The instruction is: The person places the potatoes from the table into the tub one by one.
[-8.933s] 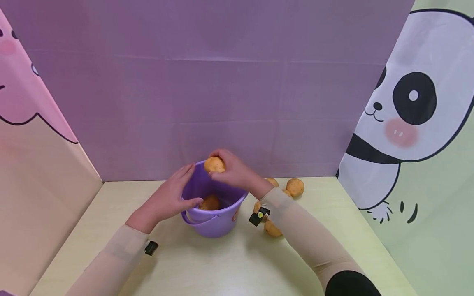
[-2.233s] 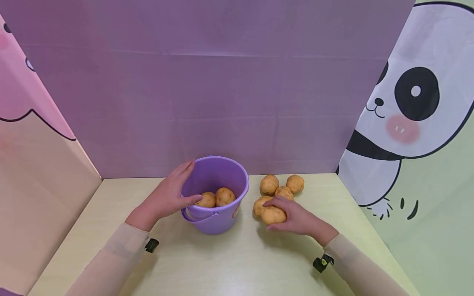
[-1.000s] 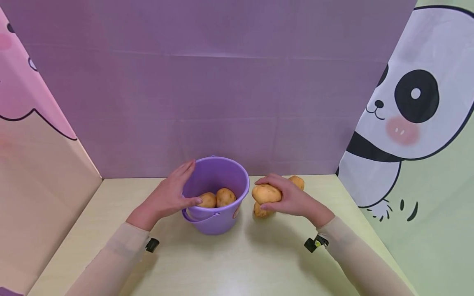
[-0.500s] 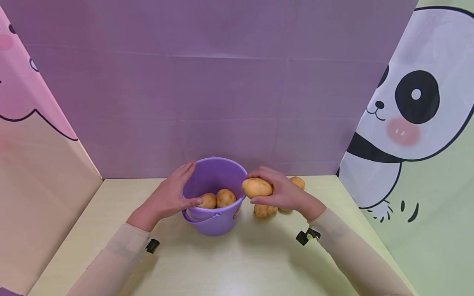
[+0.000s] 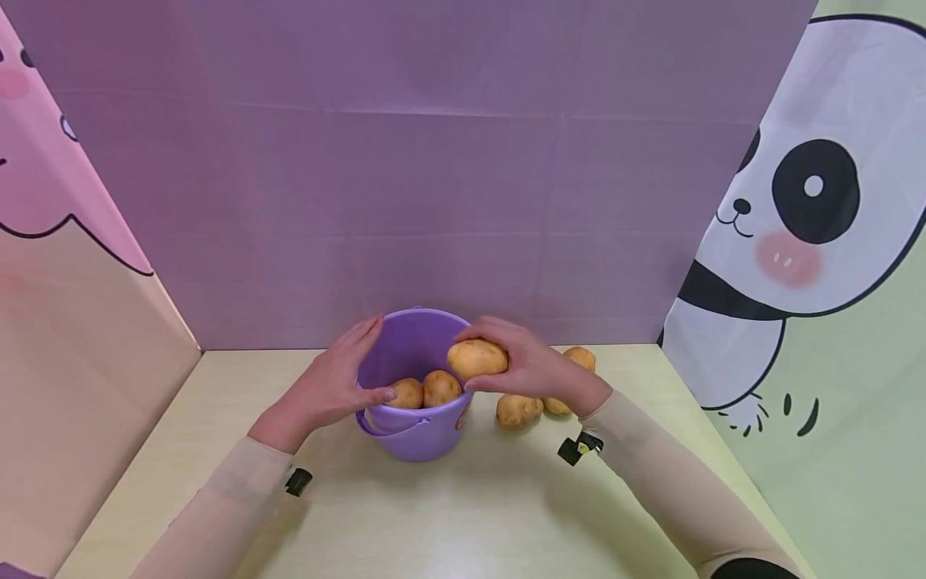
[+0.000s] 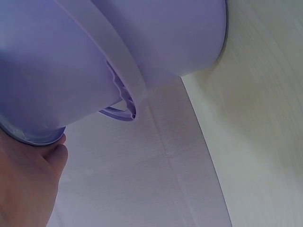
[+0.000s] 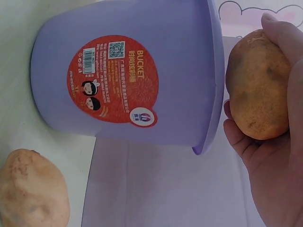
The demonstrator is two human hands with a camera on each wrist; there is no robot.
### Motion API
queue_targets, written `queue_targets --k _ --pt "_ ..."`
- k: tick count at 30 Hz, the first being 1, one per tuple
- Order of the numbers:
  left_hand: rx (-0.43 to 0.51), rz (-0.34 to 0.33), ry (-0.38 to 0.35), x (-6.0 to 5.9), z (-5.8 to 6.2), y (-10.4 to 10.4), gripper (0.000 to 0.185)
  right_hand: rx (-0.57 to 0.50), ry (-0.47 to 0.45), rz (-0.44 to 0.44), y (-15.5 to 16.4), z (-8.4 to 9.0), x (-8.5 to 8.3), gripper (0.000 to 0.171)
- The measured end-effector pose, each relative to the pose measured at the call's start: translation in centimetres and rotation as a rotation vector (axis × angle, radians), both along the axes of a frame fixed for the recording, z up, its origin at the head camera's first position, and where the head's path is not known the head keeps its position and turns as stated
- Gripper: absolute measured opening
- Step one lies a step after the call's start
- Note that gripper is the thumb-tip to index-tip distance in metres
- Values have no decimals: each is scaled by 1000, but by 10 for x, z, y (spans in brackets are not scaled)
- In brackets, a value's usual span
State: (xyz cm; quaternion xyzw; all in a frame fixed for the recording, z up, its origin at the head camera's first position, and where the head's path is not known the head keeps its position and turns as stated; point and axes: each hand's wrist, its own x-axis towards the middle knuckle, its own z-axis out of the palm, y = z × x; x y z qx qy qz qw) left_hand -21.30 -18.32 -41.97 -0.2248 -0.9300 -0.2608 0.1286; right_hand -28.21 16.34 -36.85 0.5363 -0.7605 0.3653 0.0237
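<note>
I had the left hand (image 5: 329,388) gripping the left rim of the bucket (image 5: 424,441), thumb over the edge. Inside the bucket sat two potatoes (image 5: 440,388). Just above its right rim was another potato (image 5: 476,359), grasped by my right hand (image 5: 528,366). Right of the bucket, loose potatoes (image 5: 518,411) lay on the counter (image 5: 434,523).

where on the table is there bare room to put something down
The widest bare patch is the front of the table, between left sleeve and right sleeve, this side of the bucket. Another lies left of the left hand, toward the left wall. It is crowded right of the bucket, where loose potatoes lie close to the right hand.
</note>
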Motion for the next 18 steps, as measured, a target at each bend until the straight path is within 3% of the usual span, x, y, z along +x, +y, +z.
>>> queue_targets --k 18 --pt "-4 7 -19 0 0 0 122 2 -68 102 -41 -3 -16 53"
